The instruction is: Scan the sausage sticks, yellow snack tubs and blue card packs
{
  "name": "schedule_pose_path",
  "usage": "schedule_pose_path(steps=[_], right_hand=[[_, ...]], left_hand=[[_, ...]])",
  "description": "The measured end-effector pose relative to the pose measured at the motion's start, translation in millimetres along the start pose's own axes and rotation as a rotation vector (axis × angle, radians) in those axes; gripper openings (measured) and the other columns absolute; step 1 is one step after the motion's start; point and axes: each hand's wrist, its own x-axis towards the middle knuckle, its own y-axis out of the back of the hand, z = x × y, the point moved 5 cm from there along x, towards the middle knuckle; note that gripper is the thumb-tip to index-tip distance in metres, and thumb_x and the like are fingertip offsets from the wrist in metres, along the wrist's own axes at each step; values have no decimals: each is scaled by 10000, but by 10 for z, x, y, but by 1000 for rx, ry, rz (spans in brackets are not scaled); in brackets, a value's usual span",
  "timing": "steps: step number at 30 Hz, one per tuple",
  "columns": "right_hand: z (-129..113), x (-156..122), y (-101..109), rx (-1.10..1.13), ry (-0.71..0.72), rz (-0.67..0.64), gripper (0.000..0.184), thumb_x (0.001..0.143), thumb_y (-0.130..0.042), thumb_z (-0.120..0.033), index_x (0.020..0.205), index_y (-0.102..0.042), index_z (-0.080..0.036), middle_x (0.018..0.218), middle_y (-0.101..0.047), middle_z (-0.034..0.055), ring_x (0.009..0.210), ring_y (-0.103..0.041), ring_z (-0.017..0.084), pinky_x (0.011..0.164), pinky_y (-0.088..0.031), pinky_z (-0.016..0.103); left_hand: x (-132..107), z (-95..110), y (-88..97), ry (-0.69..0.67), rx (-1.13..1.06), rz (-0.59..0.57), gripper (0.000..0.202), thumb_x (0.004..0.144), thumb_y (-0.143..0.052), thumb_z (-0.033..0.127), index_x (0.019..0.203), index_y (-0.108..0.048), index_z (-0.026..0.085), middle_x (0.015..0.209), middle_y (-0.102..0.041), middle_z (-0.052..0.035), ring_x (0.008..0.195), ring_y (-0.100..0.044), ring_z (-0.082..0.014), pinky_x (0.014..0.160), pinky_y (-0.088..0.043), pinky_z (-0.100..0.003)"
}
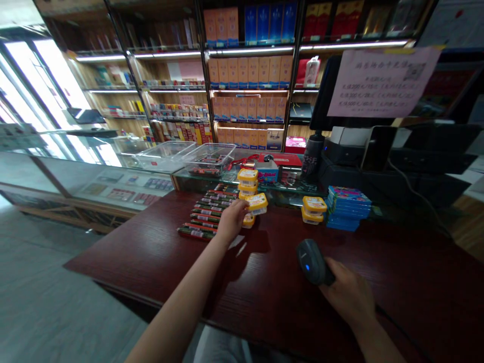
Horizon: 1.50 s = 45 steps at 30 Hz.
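My left hand (233, 221) is closed on a small tub with a yellow lid (257, 203), tilted a little, in front of a stack of similar tubs (247, 176). Part of another tub (248, 221) shows below it. Beside that hand, several slim dark-green wrapped sticks (206, 218) lie in a row on the counter. My right hand (350, 290) grips a black barcode scanner (312, 262) by its handle, its blue light showing. Farther back, two yellow-lidded tubs (313, 209) are stacked beside a pile of blue packs (347, 209).
The dark red wooden counter (264, 292) spans the foreground. Clear plastic bins (212, 154) stand on the glass case behind it. A monitor with a pink paper sign (381, 83), a black bottle (312, 154) and a cable are at right. Shelves of boxes (249, 73) line the back.
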Motion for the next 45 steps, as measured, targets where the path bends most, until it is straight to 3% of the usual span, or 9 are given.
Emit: schedule_pose_path(steps=[4,11,18,23,26,33,39,42,45], right_hand=[[-13,4,-14,-1,-24,-30,211,824,-498,-271,1002,-602,-228,929,-710,29,777,-664,209,643,-414,302],[-27,-19,-4,16,-1,-7,210,822,-488,-263,994,-604,-229,937,-709,32,776,-664,204,638,-419,298],[2,-19,-32,-18,-30,-47,226,829,-491,-295,1009,-615,-236,939,-716,30,770,-665,204,634,-407,301],[7,36,-31,-37,-111,-136,199,829,-513,-274,992,-621,-241,909,-716,25,772,-662,195,637,-384,287],[-7,69,-5,-48,-146,-176,184,813,-535,-235,977,-619,-238,900,-711,23,793,-662,202,649,-378,286],[-5,64,63,-61,-178,-156,112,841,-525,-248,903,-617,-233,831,-691,28,769,-659,211,639,-373,295],[24,87,31,-37,-202,-182,135,794,-530,-166,877,-611,-236,820,-682,19,761,-643,195,631,-345,277],[33,103,16,-9,-214,-208,105,795,-531,-164,837,-595,-235,816,-677,15,760,-639,186,624,-331,271],[33,110,17,-8,-224,-226,88,801,-530,-172,827,-587,-234,811,-674,14,762,-641,190,619,-325,275]], left_hand=[[-33,-261,162,-14,10,-18,136,885,-477,225,972,-580,205,1014,-629,-50,961,-601,-174,852,-487,-307],[-131,-408,105,-80,-33,-94,176,869,-443,168,971,-582,200,1061,-631,-68,1035,-594,-173,911,-493,-329],[-138,-307,215,-89,103,-152,225,886,-422,197,1003,-614,204,1125,-639,-71,1038,-610,-178,893,-505,-325],[-75,-16,181,-126,282,-29,242,868,-532,306,1077,-625,227,1205,-618,-72,1063,-590,-219,907,-486,-372],[33,256,-66,-196,235,-17,230,879,-524,285,1074,-633,232,1158,-629,-68,1076,-568,-220,934,-466,-385],[390,820,-964,-292,60,-256,240,874,-513,227,1083,-630,218,1115,-635,-67,1044,-574,-204,928,-470,-359],[742,922,-1590,-228,86,-341,335,847,-531,184,1174,-605,205,1258,-588,-78,1023,-613,-201,909,-487,-325],[839,897,-1788,-197,98,-379,296,838,-545,180,1120,-635,195,1283,-582,-89,1016,-628,-205,918,-485,-317],[859,878,-1879,-194,119,-414,198,827,-545,165,992,-655,171,1171,-639,-103,985,-639,-211,879,-497,-301]])
